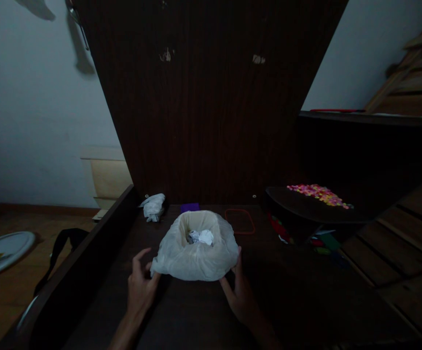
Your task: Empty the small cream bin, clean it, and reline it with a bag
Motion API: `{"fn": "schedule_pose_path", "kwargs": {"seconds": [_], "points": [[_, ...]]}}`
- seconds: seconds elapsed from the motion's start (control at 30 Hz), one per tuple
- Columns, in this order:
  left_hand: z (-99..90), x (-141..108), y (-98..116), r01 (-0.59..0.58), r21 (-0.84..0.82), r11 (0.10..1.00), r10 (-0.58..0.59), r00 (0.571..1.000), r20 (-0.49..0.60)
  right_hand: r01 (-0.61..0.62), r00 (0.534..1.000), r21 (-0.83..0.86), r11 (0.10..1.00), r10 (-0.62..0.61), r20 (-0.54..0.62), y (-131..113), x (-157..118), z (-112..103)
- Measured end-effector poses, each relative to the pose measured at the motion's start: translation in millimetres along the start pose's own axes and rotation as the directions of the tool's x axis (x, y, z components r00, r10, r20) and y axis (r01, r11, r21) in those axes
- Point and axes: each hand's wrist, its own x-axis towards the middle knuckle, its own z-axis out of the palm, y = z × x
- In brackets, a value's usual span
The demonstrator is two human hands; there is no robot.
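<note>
A white plastic bag lines a container in front of me, its edge folded out over the rim. Crumpled white paper lies inside. At the bag's left corner, my left hand pinches the hanging edge between thumb and fingers, one finger raised. My right hand grips the bag's right side, with its thumb under the near edge and its fingers partly hidden behind the plastic. The container's outer wall is covered by the bag.
Behind the bag lie a crumpled plastic bag, a purple item and an orange-red rectangular ring. A dark shelf on the right carries small colourful pieces. A raised side board borders the left.
</note>
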Motion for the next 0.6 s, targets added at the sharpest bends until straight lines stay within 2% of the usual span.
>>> {"fn": "schedule_pose_path", "kwargs": {"seconds": [0.1, 0.23, 0.3, 0.43, 0.53, 0.6], "points": [[-0.1, 0, -3, -0.024, -0.064, 0.998, 0.025, 1.0, 0.012, 0.045, 0.988, 0.01, 0.999, -0.043, -0.148, -6, 5, -1], [0.0, -2, -5, -0.07, -0.068, 0.995, 0.07, 0.998, -0.005, -0.014, 0.942, -0.04, 0.999, 0.0, -0.335, -13, 9, -5], [-0.1, -3, -3, -0.083, -0.067, 0.994, 0.081, 0.996, -0.027, -0.018, 0.925, -0.08, 0.997, -0.013, -0.379, -14, 8, -7], [-0.5, -4, 1, -0.156, -0.054, 0.986, 0.148, 0.982, -0.119, 0.049, 0.901, -0.129, 0.99, -0.1, -0.423, -13, 7, -10], [-2.4, -2, -2, -0.291, 0.02, 0.956, 0.289, 0.933, -0.216, 0.102, 0.867, -0.19, 0.976, -0.181, -0.465, -15, 8, -13], [-5.0, -1, -7, -0.408, 0.094, 0.908, 0.418, 0.873, -0.251, 0.155, 0.84, -0.233, 0.96, -0.252, -0.48, -18, 11, -17]]}}
